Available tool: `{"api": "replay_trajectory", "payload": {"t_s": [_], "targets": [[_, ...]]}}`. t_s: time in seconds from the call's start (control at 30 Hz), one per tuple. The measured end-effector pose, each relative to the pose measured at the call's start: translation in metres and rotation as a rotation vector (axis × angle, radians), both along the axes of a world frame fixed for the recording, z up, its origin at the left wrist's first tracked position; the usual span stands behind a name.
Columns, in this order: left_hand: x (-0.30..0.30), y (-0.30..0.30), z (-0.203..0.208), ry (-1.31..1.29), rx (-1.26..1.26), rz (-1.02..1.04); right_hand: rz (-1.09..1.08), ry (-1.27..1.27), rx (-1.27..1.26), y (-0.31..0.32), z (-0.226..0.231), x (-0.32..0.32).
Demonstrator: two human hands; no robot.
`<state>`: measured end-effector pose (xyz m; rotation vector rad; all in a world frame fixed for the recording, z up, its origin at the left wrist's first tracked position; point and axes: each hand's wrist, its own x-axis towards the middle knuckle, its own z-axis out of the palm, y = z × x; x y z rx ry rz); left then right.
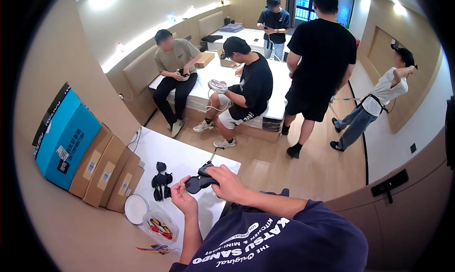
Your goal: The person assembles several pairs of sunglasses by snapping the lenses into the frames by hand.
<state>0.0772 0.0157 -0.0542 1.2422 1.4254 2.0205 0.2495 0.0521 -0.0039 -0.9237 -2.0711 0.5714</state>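
Over the white table, my left hand (184,196) pinches the thin end of a pair of black sunglasses (193,184), its fingers closed. My right hand (230,184) closes round the other side of them, and its fingers also cover a dark, rounded piece (205,171) whose kind I cannot make out. Left of my hands, several black sunglasses (162,180) lie in a column on the table. A short chain (214,155) shows just beyond my right hand.
Brown cartons (105,170) and a blue box (68,144) stand at the left wall. A white bowl (136,209) and a clear bag (161,224) of colourful items sit nearby. Several people are around the beds (201,89); one holds a white cable coil (218,86). A door (403,220) is at right.
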Motion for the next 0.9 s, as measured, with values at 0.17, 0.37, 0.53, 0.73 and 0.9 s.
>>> {"api": "replay_trajectory", "payload": {"t_s": [0.17,0.37,0.53,0.73,0.9], "targets": [[0.001,-0.002,0.002,0.014,-0.01,-0.008,-0.002,-0.006,0.005,0.001,-0.002,0.0],[0.003,-0.003,0.002,0.059,-0.046,-0.031,-0.004,-0.011,-0.002,-0.001,0.002,-0.001],[0.003,-0.003,0.005,0.025,-0.008,0.035,0.057,-0.039,0.014,-0.004,0.01,0.001],[-0.004,-0.002,0.004,0.025,0.031,0.052,0.034,-0.045,0.022,-0.001,0.005,0.003],[0.005,-0.002,0.009,0.072,0.016,0.045,0.043,-0.034,0.015,-0.003,0.01,-0.002]]}}
